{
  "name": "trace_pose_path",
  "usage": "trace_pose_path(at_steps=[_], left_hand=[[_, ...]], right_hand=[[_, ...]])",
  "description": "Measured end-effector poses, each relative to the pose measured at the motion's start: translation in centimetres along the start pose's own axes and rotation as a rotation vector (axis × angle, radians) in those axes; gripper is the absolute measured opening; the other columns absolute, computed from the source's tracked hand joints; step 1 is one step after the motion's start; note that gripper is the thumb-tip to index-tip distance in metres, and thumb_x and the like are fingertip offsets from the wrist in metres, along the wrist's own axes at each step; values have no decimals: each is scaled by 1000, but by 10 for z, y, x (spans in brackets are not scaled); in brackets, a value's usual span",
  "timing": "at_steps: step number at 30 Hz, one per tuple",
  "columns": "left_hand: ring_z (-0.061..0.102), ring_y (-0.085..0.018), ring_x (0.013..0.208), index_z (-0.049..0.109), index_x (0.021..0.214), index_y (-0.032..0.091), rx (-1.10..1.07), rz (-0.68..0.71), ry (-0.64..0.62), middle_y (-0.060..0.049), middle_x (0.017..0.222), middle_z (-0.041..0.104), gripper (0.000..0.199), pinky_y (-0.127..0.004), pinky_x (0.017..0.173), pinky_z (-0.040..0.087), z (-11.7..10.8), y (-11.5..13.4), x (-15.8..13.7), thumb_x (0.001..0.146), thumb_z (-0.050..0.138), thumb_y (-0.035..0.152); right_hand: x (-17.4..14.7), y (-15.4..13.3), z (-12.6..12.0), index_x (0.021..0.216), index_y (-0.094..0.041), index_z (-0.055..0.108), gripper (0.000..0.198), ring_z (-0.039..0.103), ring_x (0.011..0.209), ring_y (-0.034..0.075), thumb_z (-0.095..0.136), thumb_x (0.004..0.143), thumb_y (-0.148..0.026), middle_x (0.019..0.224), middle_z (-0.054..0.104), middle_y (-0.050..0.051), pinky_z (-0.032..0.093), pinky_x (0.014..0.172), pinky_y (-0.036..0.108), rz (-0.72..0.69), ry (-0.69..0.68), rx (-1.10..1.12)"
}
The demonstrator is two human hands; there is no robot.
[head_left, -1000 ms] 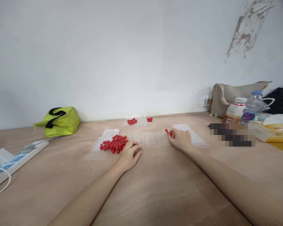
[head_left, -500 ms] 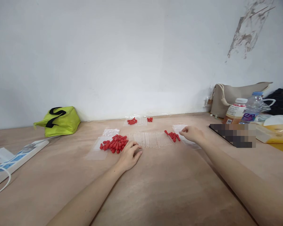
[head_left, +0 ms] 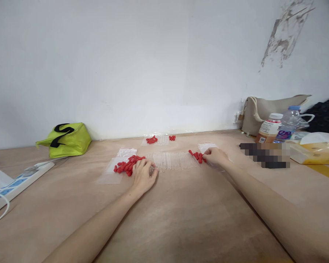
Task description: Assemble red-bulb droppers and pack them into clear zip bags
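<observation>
My left hand lies palm down with its fingers apart, reaching over the near right side of a large pile of red rubber bulbs. Part of that pile is hidden under the fingers. A row of thin clear tubes runs between my two hands. At its right end is a smaller group of red rubber bulbs. The thumb and forefinger of my right hand close on a bulb at the right edge of this group. Clear plastic bags lie under and behind the large pile; another bag is partly under my right hand.
Toward the wall, another clear bag with tubes has red bulbs beside it. A lime-green bag and a power strip are on the left. Bottles, a beige bag and a tissue pack stand on the right.
My right hand has moved left from the plastic bag to the small group of bulbs. My left hand has shifted left, further over the large pile. The view has shifted slightly.
</observation>
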State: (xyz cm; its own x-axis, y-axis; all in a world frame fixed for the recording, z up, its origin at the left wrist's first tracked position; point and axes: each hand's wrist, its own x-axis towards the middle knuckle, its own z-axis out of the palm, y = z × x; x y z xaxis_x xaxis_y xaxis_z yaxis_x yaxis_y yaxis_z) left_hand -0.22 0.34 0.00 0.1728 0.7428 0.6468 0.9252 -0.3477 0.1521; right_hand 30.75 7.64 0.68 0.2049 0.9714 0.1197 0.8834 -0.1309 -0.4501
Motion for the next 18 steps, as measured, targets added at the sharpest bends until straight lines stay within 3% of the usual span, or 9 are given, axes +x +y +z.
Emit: trace_pose_path(at_steps=[2,5,8,12,18], left_hand=[[48,-25,86,58,81,21,38,15,-11,-6,86,55,11,-38,76,34,-2,1,9,76,52,28],[45,-26,98,60,86,23,104,-17,-141,-6,94,55,16,-39,87,30,0,3,34,78,49,31],[42,-28,107,63,87,23,146,-165,-261,-8,102,56,22,-42,91,26,11,3,67,76,51,38],[46,-34,103,66,78,22,166,-365,-367,-11,100,60,30,-46,84,31,39,-2,105,71,52,47],[41,-38,110,64,93,14,192,-532,-446,-20,114,54,46,-48,86,29,68,-5,130,62,60,47]], right_hand=[[-2,-3,1,69,-23,67,23,58,74,20,54,64,-41,72,66,4,36,63,28,16,7,27],[-4,-5,4,68,-23,66,23,59,74,20,52,65,-41,73,66,4,37,64,28,15,23,63],[-4,-6,6,78,-22,66,27,59,82,21,52,65,-40,83,67,5,38,66,28,19,70,87],[-3,-5,6,97,-21,63,37,57,90,23,50,67,-40,93,66,6,37,71,30,3,92,61],[-4,-6,5,75,-28,67,22,58,80,20,48,68,-33,79,67,1,36,68,29,-14,92,65]])
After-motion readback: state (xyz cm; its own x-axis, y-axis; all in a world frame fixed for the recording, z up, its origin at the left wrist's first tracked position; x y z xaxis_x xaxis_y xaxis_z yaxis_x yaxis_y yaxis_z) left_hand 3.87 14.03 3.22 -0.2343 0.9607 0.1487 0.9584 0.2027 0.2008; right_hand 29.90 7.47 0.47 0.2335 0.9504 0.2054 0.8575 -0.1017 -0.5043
